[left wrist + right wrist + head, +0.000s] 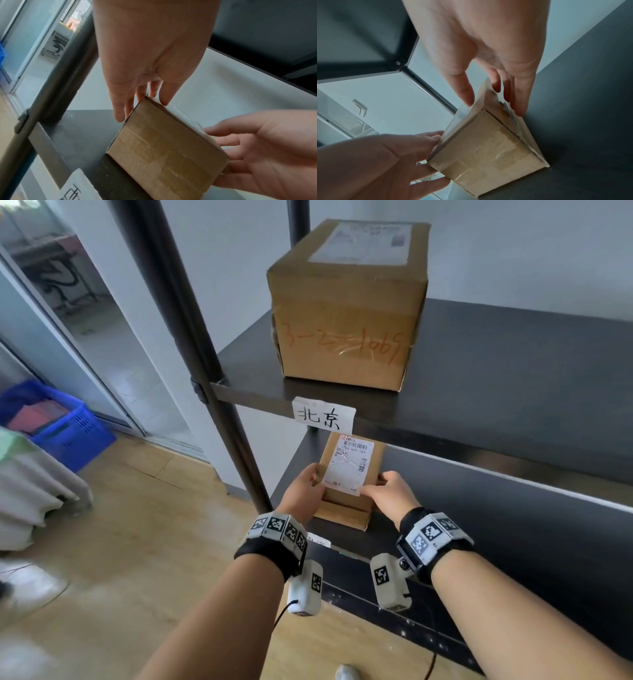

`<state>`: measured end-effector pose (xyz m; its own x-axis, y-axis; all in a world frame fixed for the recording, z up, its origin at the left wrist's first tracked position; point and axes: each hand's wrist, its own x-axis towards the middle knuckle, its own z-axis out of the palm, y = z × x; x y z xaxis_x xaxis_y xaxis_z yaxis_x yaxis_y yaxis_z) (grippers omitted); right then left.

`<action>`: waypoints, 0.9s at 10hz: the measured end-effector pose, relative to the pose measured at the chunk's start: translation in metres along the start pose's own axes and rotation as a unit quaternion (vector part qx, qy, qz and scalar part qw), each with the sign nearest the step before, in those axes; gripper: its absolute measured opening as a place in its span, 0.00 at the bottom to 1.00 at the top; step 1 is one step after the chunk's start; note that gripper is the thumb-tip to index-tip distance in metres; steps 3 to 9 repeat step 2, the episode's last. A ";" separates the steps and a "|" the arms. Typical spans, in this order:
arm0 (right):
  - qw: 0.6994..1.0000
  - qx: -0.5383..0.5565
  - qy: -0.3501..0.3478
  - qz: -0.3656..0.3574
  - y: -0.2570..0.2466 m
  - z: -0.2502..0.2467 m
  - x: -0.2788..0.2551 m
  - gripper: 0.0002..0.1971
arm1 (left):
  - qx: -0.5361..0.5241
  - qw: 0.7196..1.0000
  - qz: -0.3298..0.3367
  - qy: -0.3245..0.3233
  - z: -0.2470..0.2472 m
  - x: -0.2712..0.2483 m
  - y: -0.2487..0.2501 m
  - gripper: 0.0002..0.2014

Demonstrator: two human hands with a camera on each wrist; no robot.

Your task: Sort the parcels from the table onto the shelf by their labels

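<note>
Small brown cardboard parcel [349, 474] sat on the middle shelf [513, 542], near its front-left corner, just right of the black upright post [191, 337] and directly below the white tag [323, 415] on the shelf edge above. Tag was handwritten 北京. The parcel's top carried a white shipping label [351, 463] with a barcode and printed lines too small to read; the label was wrinkled and its near edge stuck out past the box edge. Near face was plain cardboard with strips of clear tape across it.

Left hand [305, 491] held the parcel's left side: thumb on the top edge, fingers down the side. Right hand [390, 491] held the right side the same way, thumb on the label corner, fingers along the side; a clear tape or film flap showed there in the right wrist view. Both hands gripped the parcel from opposite sides. Bottom of the parcel looked to be touching the shelf.

On the shelf above the tag stood a larger taped cardboard box [346, 302], orange handwriting on its near face, white label on top. Blue crate [68, 426] on the floor, well left of the post.
</note>
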<state>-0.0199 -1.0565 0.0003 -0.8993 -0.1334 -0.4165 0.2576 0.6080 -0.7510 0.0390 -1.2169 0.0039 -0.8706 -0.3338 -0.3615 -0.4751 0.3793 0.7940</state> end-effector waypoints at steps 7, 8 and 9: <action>0.998 -0.012 0.057 -0.020 -0.012 -0.006 -0.032 0.30 | 0.041 0.999 0.019 0.022 -0.010 -0.013 -0.006 0.31; 0.998 -0.012 0.057 -0.020 -0.012 -0.006 -0.032 0.30 | 0.041 0.999 0.019 0.022 -0.010 -0.013 -0.006 0.31; 0.998 -0.012 0.057 -0.020 -0.012 -0.006 -0.032 0.30 | 0.041 0.999 0.019 0.022 -0.010 -0.013 -0.006 0.31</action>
